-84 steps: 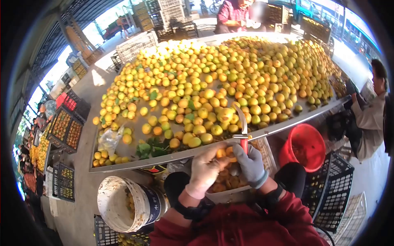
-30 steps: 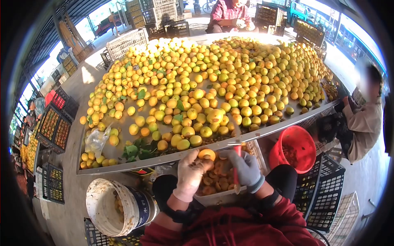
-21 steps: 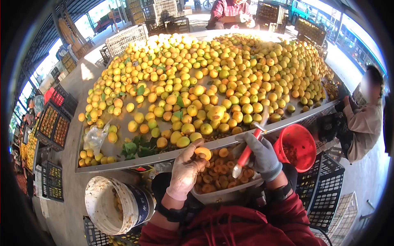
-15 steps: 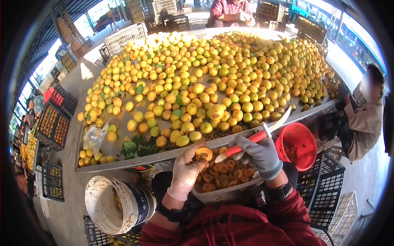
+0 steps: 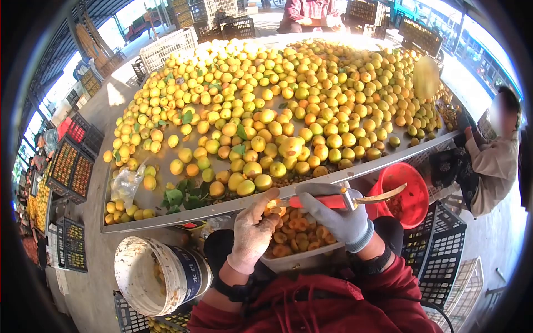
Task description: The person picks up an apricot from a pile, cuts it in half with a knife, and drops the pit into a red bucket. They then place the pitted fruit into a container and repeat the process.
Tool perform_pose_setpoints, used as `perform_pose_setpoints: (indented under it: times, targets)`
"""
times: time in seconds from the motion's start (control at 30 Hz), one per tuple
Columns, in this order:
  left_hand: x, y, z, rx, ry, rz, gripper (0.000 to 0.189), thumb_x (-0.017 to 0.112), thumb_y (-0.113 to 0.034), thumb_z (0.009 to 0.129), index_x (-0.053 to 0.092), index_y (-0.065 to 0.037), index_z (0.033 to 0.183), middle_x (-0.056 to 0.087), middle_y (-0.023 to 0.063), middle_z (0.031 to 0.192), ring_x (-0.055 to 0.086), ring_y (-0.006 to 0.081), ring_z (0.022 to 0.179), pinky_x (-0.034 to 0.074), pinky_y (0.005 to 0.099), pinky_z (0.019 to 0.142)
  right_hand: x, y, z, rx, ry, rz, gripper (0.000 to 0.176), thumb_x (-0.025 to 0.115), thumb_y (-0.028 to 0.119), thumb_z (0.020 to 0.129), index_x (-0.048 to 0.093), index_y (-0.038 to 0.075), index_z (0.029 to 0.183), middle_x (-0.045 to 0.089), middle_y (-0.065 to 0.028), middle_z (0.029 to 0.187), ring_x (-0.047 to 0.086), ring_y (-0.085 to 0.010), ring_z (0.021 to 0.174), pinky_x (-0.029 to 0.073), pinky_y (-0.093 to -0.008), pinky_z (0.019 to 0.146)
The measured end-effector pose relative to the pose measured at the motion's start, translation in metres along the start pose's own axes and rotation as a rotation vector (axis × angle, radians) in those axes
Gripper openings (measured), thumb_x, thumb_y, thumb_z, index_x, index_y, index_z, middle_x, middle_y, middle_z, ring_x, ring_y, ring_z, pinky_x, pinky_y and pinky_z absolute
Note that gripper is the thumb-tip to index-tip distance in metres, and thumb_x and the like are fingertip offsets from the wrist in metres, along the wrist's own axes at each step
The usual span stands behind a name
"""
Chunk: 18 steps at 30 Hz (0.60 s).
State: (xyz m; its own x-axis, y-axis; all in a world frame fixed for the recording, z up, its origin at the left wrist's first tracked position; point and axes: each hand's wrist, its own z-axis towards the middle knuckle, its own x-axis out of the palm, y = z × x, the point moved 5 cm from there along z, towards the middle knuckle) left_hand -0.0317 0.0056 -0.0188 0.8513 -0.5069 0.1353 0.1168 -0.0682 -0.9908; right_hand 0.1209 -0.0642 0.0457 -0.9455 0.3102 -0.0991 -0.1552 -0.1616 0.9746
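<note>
My left hand point(image 5: 250, 233), in a pale stained glove, is closed on an apricot half point(image 5: 275, 210) with its fingers around the edge. In a grey glove, my right hand point(image 5: 340, 221) grips a knife point(image 5: 332, 201) by its red handle. The curved blade points right, while the narrow opposite end meets the fruit in my left hand. Below both hands sits a pale tub point(image 5: 300, 258) holding many pitted apricot halves point(image 5: 300, 240). Beyond my hands, whole apricots point(image 5: 261, 141) are heaped over a metal-edged table point(image 5: 222, 212).
A dirty white bucket point(image 5: 145, 277) stands at lower left, and a red bucket point(image 5: 408, 194) at right. Black crates point(image 5: 438, 250) lie beside my right leg. One person point(image 5: 491, 166) sits at right; another point(image 5: 311, 15) is across the table. A plastic bag point(image 5: 127, 184) lies on the table.
My right hand has turned the knife, so its blade has swung from pointing up and right to nearly level. The handle's far end has moved onto the apricot half, which is now tilted.
</note>
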Motion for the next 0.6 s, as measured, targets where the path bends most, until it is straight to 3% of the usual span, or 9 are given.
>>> perform_pose_setpoints:
  times: [0.27, 0.5, 0.57, 0.6]
  targets:
    - [-0.006, -0.004, 0.001, -0.057, -0.002, -0.284, 0.038, 0.053, 0.001, 0.087, 0.048, 0.000, 0.124, 0.061, 0.0066, 0.097, 0.060, 0.0128, 0.071, 0.043, 0.0182, 0.057, 0.003, -0.001, -0.005, 0.204, -0.061, 0.216, 0.019, 0.060, 0.007, 0.085, 0.063, -0.001, 0.102, 0.066, -0.0064, 0.081, 0.062, -0.0084, 0.064, 0.049, -0.0187, 0.054]
    - [-0.005, 0.000, -0.001, -0.035, -0.019, -0.367, 0.034, 0.052, -0.003, 0.089, 0.048, -0.001, 0.123, 0.062, 0.0077, 0.099, 0.063, 0.0159, 0.074, 0.046, 0.0195, 0.055, 0.008, -0.013, -0.006, 0.050, -0.082, 0.092, 0.021, 0.061, 0.005, 0.083, 0.062, -0.003, 0.103, 0.067, -0.0075, 0.083, 0.062, -0.0078, 0.064, 0.049, -0.0195, 0.054]
    - [-0.006, 0.000, -0.002, 0.003, -0.139, -0.204, 0.031, 0.055, -0.008, 0.088, 0.053, 0.001, 0.118, 0.064, 0.0092, 0.099, 0.064, 0.0177, 0.075, 0.047, 0.0234, 0.052, 0.010, -0.018, -0.007, 0.027, -0.095, 0.083, 0.021, 0.062, 0.004, 0.083, 0.062, -0.003, 0.103, 0.067, -0.0074, 0.083, 0.062, -0.0077, 0.063, 0.049, -0.0196, 0.054]
    - [-0.006, 0.001, -0.001, 0.002, -0.139, -0.204, 0.031, 0.055, -0.008, 0.088, 0.053, 0.001, 0.118, 0.064, 0.0092, 0.099, 0.064, 0.0177, 0.075, 0.047, 0.0234, 0.052, 0.013, -0.019, -0.007, -0.088, -0.076, -0.033, 0.021, 0.061, 0.004, 0.083, 0.062, -0.003, 0.103, 0.067, -0.0071, 0.085, 0.062, -0.0082, 0.065, 0.050, -0.0208, 0.056]
